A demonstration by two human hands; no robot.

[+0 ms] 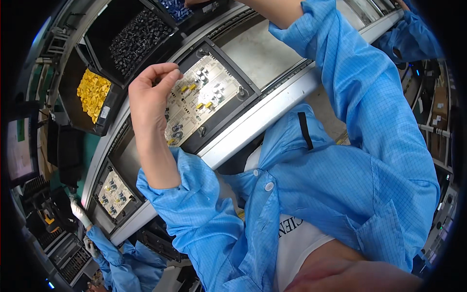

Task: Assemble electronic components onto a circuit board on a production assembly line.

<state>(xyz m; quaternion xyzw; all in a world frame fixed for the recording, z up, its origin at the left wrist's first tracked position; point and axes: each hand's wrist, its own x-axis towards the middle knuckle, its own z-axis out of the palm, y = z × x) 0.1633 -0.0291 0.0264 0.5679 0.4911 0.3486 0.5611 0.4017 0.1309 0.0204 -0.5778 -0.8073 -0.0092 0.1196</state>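
Note:
My left hand is over the far-left edge of a circuit board, thumb and forefinger pressed together. Whatever may sit in that pinch is too small or hidden to name. The board is pale and carries several yellow block components, with round capacitors beside them. It lies in a dark carrier frame on the conveyor. My right arm stretches up past the top edge, and only a bit of my right hand shows, at a bin of blue components. Its fingers are mostly cut off.
Beyond the conveyor rail stand a bin of black components and a bin of yellow components. A second board lies farther left, near a co-worker's gloved hand. A monitor is at the far left.

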